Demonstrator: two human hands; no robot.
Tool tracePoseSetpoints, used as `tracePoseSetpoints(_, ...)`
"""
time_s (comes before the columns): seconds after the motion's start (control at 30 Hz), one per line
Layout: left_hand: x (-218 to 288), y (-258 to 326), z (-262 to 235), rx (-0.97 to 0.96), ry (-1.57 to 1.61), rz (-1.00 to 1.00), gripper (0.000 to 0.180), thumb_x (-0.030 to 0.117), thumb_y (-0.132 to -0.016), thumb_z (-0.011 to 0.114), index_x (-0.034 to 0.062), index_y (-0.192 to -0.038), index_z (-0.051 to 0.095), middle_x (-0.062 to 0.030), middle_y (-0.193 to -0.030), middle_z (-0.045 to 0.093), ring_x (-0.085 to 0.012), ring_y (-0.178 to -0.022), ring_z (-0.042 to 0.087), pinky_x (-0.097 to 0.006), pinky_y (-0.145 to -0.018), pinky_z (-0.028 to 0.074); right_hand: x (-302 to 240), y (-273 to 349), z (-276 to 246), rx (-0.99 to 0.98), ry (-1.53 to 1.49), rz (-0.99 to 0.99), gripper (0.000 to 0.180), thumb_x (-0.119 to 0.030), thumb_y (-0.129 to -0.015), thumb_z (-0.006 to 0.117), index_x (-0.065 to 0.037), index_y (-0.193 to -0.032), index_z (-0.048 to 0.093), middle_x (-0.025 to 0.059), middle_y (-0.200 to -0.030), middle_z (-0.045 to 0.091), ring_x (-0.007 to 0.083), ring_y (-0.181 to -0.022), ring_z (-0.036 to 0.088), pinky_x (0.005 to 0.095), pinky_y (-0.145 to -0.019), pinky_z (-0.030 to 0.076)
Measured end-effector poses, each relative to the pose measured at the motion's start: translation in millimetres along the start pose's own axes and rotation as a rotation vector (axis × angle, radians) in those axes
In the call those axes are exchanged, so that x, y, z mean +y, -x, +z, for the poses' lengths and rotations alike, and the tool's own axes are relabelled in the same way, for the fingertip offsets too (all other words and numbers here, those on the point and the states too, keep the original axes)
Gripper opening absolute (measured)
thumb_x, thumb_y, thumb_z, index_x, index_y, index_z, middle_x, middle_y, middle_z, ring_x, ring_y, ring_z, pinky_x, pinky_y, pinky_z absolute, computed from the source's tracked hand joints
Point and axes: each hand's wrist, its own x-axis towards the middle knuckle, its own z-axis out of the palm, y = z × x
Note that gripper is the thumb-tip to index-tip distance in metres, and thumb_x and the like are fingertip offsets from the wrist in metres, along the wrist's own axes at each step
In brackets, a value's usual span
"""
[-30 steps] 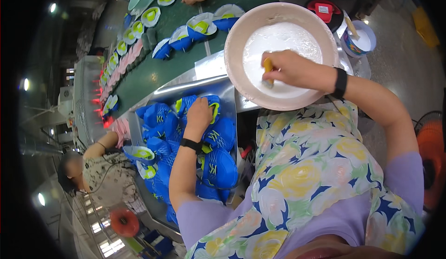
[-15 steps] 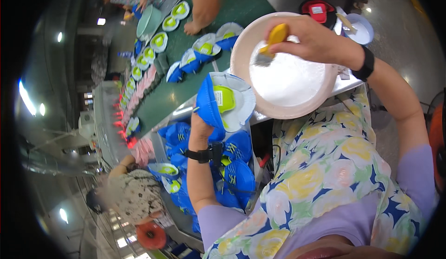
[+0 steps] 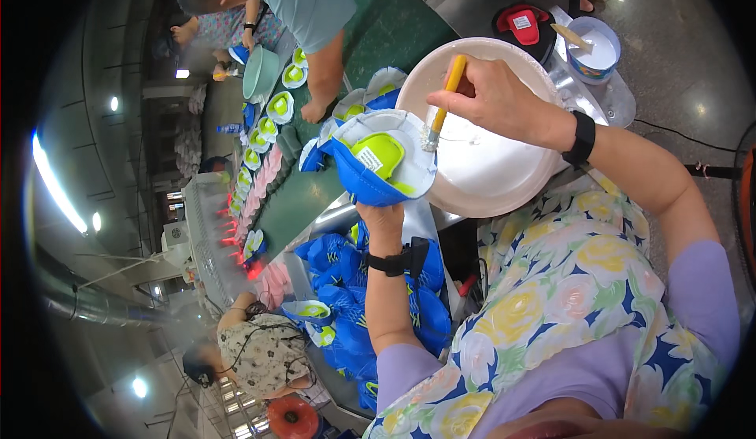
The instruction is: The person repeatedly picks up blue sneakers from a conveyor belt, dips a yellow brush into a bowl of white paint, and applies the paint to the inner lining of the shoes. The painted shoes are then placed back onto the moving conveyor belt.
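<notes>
My left hand (image 3: 381, 217) grips a blue shoe upper (image 3: 364, 173) from below. Its white underside edge and lime-green lining with a white label face up. In my right hand (image 3: 504, 96) is a yellow-handled brush (image 3: 447, 100), held between thumb and fingers. The bristles touch, or nearly touch, the right edge of the upper's white border. Beneath the right hand stands a wide pale basin (image 3: 504, 209) holding white liquid. My left fingers are partly hidden behind the upper.
Blue uppers fill a bin (image 3: 346, 321) below my left arm. More uppers line a green table (image 3: 307, 195) with co-workers around it. At right stand a small tub (image 3: 594, 49) with a brush and a red-and-black item (image 3: 524, 25). A conveyor machine (image 3: 206, 226) glows red at left.
The brush has moved from over the basin down and left to the upper's edge. The upper has tilted to face up more. A co-worker leans farther over the table.
</notes>
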Motion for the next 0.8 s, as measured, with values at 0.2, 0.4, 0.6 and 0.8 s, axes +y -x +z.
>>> tracePoseSetpoints(0.2, -29.0, -11.2, -36.7, 0.075, -0.666, 0.547, 0.049, 0.033, -0.097, 0.055, 0.0080, -0.138, 0.045, -0.0088, -0.135, 0.053, -0.0241, -0.122, 0.055, -0.041, -0.107, 0.043, 3.3, 12.8, 16.1, -0.022, -0.212, 0.230, 0.042, -0.033, -0.089, 0.068, 0.008, -0.092, 0.063, 0.0159, -0.075, 0.068, 0.0200, -0.063, 0.069, 0.0277, -0.055, 0.053)
tracePoseSetpoints(0.4, -0.9, -10.1, 8.2, 0.085, -0.204, 0.518, 0.052, 0.026, -0.096, 0.058, 0.0055, -0.141, 0.042, -0.0107, -0.138, 0.051, -0.0243, -0.125, 0.052, -0.039, -0.104, 0.046, -4.2, 18.6, 22.4, -0.043, -0.351, 0.221, 0.038, -0.031, -0.088, 0.071, 0.006, -0.093, 0.063, 0.0127, -0.072, 0.067, 0.0172, -0.060, 0.067, 0.0260, -0.054, 0.052)
tracePoseSetpoints(0.6, 26.0, -11.8, -14.1, -0.085, -0.741, 0.379, 0.048, 0.030, -0.098, 0.053, 0.0040, -0.137, 0.048, -0.0121, -0.132, 0.057, -0.0276, -0.119, 0.059, -0.044, -0.102, 0.049, -1.3, 11.3, -10.7, -0.101, -0.136, -0.131, 0.024, -0.022, -0.089, 0.073, -0.004, -0.101, 0.063, 0.0091, -0.089, 0.068, 0.0145, -0.079, 0.066, 0.0253, -0.068, 0.053)
tracePoseSetpoints(0.8, -3.6, 15.5, -10.7, -0.167, 0.355, -0.591, 0.047, 0.038, -0.098, 0.053, 0.0054, -0.132, 0.054, -0.0156, -0.129, 0.061, -0.0300, -0.115, 0.062, -0.049, -0.101, 0.050, -11.2, 14.0, -3.8, -0.220, -0.226, -0.590, 0.022, -0.014, -0.088, 0.073, -0.006, -0.107, 0.063, 0.0095, -0.099, 0.066, 0.0268, -0.091, 0.067, 0.0342, -0.078, 0.054)
